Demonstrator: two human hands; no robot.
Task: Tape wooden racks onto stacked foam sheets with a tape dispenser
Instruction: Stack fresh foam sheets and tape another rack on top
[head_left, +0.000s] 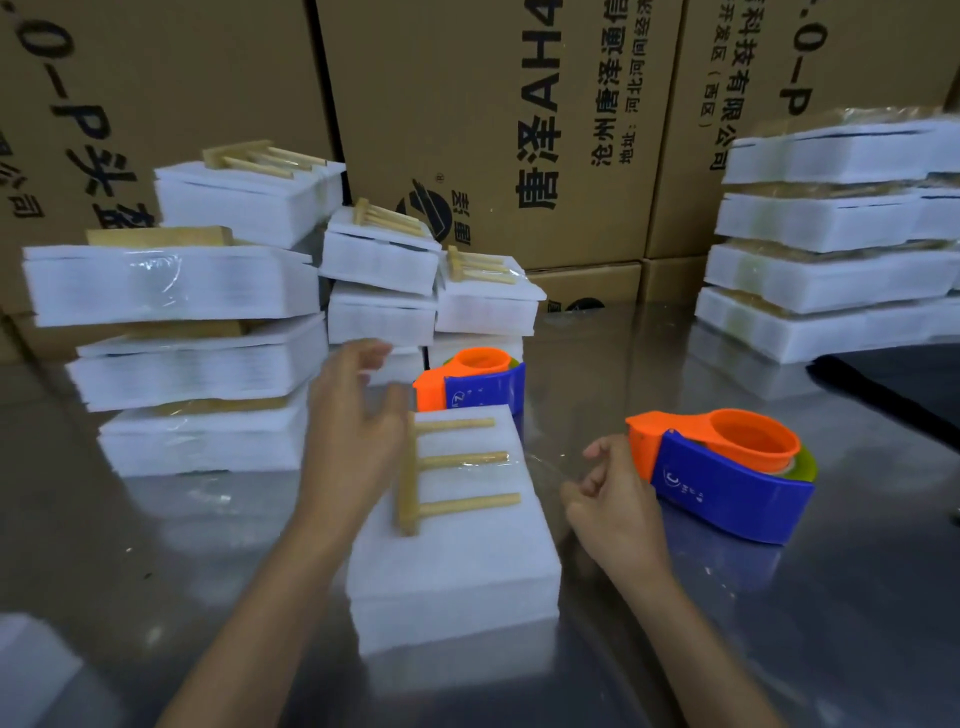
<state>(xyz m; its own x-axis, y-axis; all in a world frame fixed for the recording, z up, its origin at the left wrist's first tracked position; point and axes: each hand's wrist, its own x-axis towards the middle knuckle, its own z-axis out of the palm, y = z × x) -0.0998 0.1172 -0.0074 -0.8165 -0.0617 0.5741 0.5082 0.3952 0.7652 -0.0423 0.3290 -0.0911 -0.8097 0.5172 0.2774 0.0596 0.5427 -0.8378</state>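
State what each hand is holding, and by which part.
Left hand is open above the wooden rack, gripping nothing. Right hand is curled beside the tape dispenser; any tape pinched cannot be told.

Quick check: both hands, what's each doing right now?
Left hand: open, fingers relaxed beside the wooden rack.
Right hand: fingers curled; cannot tell if it holds anything.

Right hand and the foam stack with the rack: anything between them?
Head view: a clear tape strip spans from foam stack toward right hand, over bare metal table.
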